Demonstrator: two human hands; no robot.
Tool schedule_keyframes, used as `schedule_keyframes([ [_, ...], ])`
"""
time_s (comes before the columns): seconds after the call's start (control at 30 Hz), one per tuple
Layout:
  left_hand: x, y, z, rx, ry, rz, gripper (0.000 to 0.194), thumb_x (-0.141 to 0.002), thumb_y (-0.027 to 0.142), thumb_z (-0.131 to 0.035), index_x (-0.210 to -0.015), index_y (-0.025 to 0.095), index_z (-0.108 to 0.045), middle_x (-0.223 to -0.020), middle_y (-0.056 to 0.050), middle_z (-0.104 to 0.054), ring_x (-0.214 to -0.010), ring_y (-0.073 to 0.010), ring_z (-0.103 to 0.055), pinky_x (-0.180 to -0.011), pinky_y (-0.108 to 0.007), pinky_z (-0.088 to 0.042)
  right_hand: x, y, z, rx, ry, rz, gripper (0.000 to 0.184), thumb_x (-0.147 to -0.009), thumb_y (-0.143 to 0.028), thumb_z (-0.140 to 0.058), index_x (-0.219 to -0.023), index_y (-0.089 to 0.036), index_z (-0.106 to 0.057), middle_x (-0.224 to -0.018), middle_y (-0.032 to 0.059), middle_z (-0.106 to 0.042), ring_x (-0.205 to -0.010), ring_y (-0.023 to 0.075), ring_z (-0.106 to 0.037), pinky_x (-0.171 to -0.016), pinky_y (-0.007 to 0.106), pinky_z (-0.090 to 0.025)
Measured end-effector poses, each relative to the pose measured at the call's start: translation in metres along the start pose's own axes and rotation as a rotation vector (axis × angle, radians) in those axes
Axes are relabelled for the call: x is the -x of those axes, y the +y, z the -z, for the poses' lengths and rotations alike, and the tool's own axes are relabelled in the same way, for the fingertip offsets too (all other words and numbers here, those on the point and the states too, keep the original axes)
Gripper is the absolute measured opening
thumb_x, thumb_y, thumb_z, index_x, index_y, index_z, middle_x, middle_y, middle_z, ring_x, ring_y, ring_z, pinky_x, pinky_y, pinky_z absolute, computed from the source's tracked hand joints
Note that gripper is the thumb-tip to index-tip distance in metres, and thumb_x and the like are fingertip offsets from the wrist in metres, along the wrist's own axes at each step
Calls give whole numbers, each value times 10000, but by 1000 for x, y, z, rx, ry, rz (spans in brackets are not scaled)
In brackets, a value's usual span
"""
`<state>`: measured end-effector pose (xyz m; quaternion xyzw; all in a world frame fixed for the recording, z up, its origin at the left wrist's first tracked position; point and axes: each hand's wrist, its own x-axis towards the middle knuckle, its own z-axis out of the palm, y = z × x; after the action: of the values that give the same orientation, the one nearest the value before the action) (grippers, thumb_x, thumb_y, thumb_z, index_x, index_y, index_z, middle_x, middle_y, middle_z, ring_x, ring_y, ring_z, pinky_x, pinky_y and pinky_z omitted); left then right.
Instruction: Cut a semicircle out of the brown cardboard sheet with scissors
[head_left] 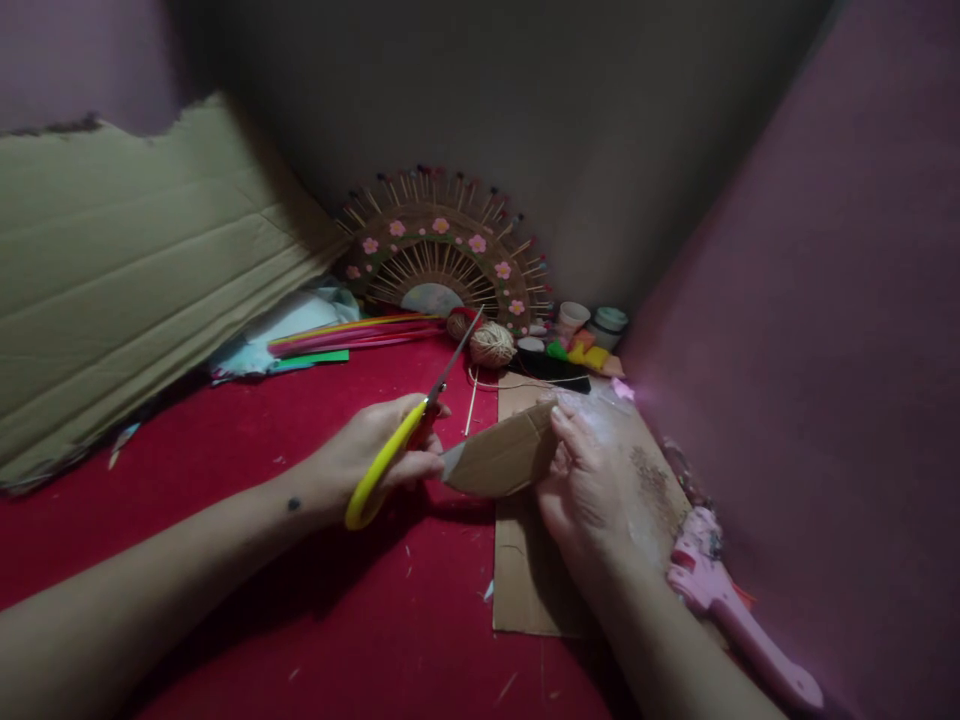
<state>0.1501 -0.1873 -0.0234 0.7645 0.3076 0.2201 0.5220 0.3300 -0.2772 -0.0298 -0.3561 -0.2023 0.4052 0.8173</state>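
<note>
My left hand [379, 455] grips yellow-handled scissors [409, 435], fingers through the loops. The blades are spread, one pointing up and away, the other meeting the edge of a small cardboard piece [499, 460]. My right hand [581, 480] pinches that cardboard piece at its right end and holds it just above the red cloth [300, 620]. A flat cardboard sheet [525, 580] lies under my right hand.
A large cardboard sheet [127, 270] leans at the left. At the back stand a stick fan decoration with pink flowers [442, 250], a twine ball [492, 345], coloured sticks [352, 333] and small jars [592, 322]. A pink glue gun [735, 610] lies at the right by the wall.
</note>
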Motion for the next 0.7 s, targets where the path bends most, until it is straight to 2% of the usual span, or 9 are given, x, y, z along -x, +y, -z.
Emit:
schedule_keyframes([
  [0.2,1,-2,4,-343,68,-93,352,-779,332,-608,-1083,193,-500,-751,21,-591,-640,-131,-561,-595,-262,-463,0,-3,1,31,-9,-72,128,-683,-205,-739,-758,-181,-638,-706,-41,-645,-667,110,-542,-675,241,-397],
  [0.47,2,12,7,-414,129,-38,353,-738,359,-597,-1034,187,-513,-736,15,-604,-620,-129,-557,-594,-261,-448,0,2,0,-19,-61,-68,111,-701,-201,-726,-757,-197,-630,-734,-38,-641,-708,125,-543,-726,263,-402],
  [0.6,1,8,10,-496,29,-105,294,-817,456,-511,-945,192,-504,-689,1,-607,-596,-143,-555,-550,-261,-412,0,4,1,30,-31,-79,129,-682,-212,-738,-760,-192,-637,-723,-43,-643,-705,119,-551,-708,252,-405],
  [0.7,2,6,12,-570,-85,-87,297,-873,482,-415,-900,197,-495,-659,-11,-612,-555,-155,-547,-501,-259,-374,-2,5,3,91,-11,-39,135,-680,-232,-738,-769,-194,-644,-713,-47,-644,-691,115,-553,-689,245,-405],
])
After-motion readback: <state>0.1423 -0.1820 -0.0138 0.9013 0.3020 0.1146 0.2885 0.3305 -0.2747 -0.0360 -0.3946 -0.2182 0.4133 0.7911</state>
